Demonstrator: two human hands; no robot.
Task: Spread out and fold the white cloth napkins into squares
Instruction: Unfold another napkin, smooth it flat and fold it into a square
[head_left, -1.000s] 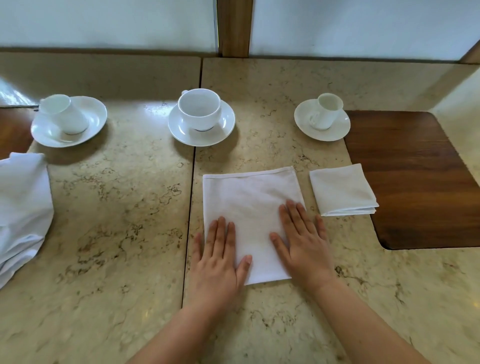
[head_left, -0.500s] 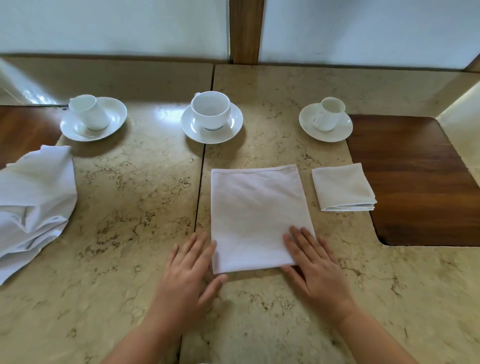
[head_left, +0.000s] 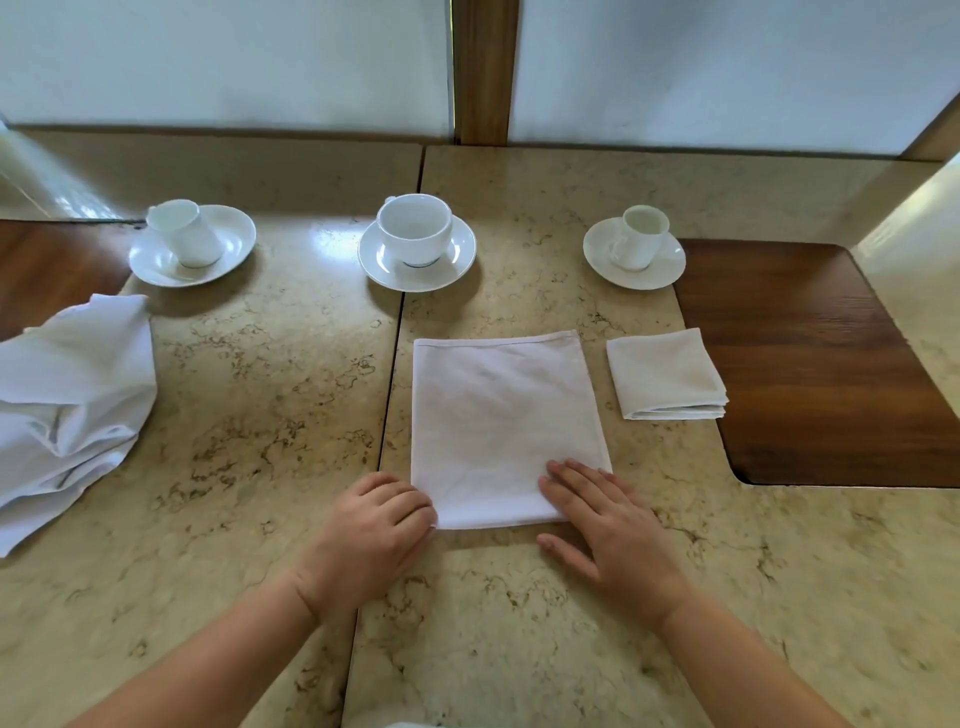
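A white napkin (head_left: 498, 415), folded into an upright rectangle, lies flat on the marble table in front of me. My left hand (head_left: 374, 525) is at its near left corner with fingers curled, pinching that corner. My right hand (head_left: 602, 525) lies flat with straight fingers on the near right corner, its thumb on the table. A napkin folded into a small square (head_left: 665, 374) sits just right of the rectangle. A crumpled heap of white napkins (head_left: 67, 400) lies at the left edge.
Three white cups on saucers stand in a row behind: left (head_left: 187, 244), middle (head_left: 415, 244), right (head_left: 636, 249). A dark wooden inlay (head_left: 810, 364) fills the table's right side. A seam (head_left: 389, 389) runs down the table just left of the napkin.
Both hands slid from the napkin's middle back to its near edge. My left hand went off the cloth to the left, then curled onto the near left corner.
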